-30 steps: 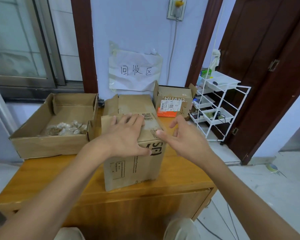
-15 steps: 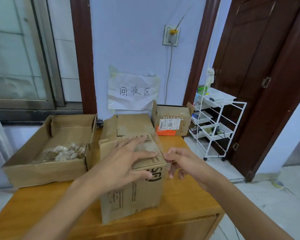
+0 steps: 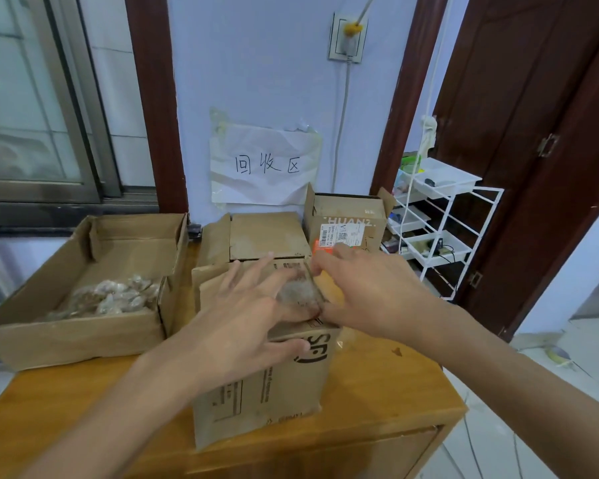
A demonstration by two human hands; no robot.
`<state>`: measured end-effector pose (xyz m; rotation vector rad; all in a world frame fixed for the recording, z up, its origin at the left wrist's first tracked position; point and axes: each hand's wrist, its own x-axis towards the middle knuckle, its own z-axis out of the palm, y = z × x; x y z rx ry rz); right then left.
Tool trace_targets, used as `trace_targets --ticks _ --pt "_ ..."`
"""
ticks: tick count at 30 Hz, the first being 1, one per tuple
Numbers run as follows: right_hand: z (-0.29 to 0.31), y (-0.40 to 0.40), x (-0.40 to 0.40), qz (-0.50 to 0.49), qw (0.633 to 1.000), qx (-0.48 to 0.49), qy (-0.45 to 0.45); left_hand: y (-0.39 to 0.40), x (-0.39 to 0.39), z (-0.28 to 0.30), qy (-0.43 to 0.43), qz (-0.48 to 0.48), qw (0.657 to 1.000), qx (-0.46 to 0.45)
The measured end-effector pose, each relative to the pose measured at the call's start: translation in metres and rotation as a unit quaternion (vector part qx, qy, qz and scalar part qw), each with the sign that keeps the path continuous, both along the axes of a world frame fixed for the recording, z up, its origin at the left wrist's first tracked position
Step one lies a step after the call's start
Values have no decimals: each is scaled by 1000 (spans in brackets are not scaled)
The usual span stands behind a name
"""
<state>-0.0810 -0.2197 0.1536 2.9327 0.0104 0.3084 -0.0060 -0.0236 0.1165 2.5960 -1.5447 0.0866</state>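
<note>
Standing on the table (image 3: 377, 409), the box (image 3: 274, 392) sits right under both my hands. My left hand (image 3: 242, 326) lies flat on its top, fingers spread and straight, thumb down on the front face. My right hand (image 3: 370, 299) curls at the top's right edge, just beside the left fingertips, pinching a clear strip of tape (image 3: 296, 293) that lifts off the cardboard between the hands. The tape is blurred and see-through, so its ends are hard to trace. My left palm hides most of the top.
</note>
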Motion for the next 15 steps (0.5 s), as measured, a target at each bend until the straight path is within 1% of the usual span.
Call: trace_targets --ticks 1,3,5,7,9,11,13,15 --pt "2 4 4 9 999 -47 1 0 1 -2 1 -2 1000 -5" --pt "5 13 10 30 994 -104 3 2 2 -7 23 -11 999 -35" --pt "3 16 13 73 988 -138 -13 4 3 -10 60 -17 996 -66" --pt "-3 13 14 122 978 -167 -31 6 4 -10 77 -16 994 -78" --pt "-11 3 17 143 975 -158 -61 7 4 -8 90 -7 992 -88" --pt "-18 -6 16 148 977 -116 -95 9 3 -5 114 4 988 -105" --pt "-24 -11 13 150 978 -77 -123 15 3 -5 131 19 980 -145" --pt "-28 -17 12 149 978 -64 -134 24 6 -10 109 24 983 -143"
